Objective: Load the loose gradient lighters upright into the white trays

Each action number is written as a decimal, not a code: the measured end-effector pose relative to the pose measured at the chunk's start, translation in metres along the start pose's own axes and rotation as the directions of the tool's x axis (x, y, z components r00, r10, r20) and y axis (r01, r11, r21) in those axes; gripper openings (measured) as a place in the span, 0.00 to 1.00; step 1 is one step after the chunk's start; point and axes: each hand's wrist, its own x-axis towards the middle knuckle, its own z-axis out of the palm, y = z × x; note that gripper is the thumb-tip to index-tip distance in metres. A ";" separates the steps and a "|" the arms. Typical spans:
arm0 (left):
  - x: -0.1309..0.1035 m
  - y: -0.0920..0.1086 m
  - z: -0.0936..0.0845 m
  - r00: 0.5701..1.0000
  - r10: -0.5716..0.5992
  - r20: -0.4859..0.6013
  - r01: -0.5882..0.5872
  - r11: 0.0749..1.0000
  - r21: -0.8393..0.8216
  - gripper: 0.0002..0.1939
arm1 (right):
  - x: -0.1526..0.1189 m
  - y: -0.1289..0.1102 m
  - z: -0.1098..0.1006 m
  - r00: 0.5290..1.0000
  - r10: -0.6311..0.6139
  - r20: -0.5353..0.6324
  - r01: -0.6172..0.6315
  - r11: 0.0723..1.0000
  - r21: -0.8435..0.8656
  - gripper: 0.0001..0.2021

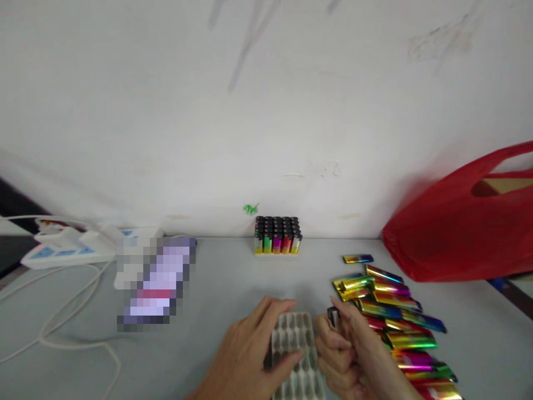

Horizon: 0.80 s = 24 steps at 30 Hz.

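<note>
My left hand grips the left side of a pale plastic tray with rows of small hollow cells. Its thumb lies over the cells, and its fingers reach round the far left corner. Just right of the tray, my right hand is closed round a lighter; only the black and metal top shows above the curled fingers. Beyond that hand, a loose pile of shiny coloured lighters spreads over the table. Against the wall stands a block of upright lighters with black tops, packed in rows on a white base.
A red bag leans at the right by the wall. To the left lie a phone with a blurred screen, a white power strip with plugs, and looping white cables. The grey table meets a marked white wall.
</note>
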 end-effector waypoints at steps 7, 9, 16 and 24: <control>0.000 -0.003 0.000 1.000 0.010 0.001 -0.010 1.000 0.002 0.35 | -0.004 0.007 0.000 0.995 -0.051 -0.086 0.050 0.999 -0.013 0.30; 0.000 -0.005 0.001 1.000 0.027 -0.008 -0.027 1.000 0.000 0.35 | -0.003 0.005 0.001 0.996 -0.042 -0.085 0.040 0.999 -0.020 0.31; 0.001 -0.003 0.000 1.000 -0.002 0.000 0.002 1.000 -0.011 0.34 | 0.001 0.004 0.010 0.966 -0.175 -0.188 0.138 0.971 -0.193 0.31; 0.004 0.000 -0.003 0.999 -0.031 -0.010 0.029 0.994 -0.103 0.31 | -0.009 0.003 0.019 0.726 -0.687 -0.040 0.396 0.464 -0.792 0.18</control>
